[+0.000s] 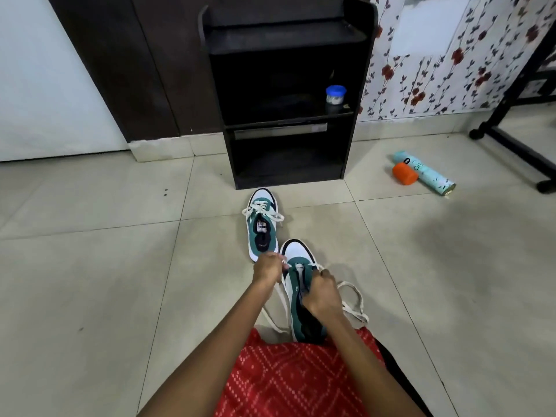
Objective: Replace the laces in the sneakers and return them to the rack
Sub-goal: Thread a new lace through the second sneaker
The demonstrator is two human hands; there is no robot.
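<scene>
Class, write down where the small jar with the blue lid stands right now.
In the head view, the blue-lidded jar stands at the right end of the black rack's middle shelf, above and behind the far sneaker.

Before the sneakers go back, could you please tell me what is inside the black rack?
On the middle shelf of the rack, at the right, stands a small blue-lidded jar. The shelf's back and the lower compartment are too dark to judge.

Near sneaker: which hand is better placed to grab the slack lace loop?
Right, probably: the lace loop lies beside the right hand, on its side of the near sneaker. The left hand is across the shoe, fingers pinching lace at the eyelets.
</scene>
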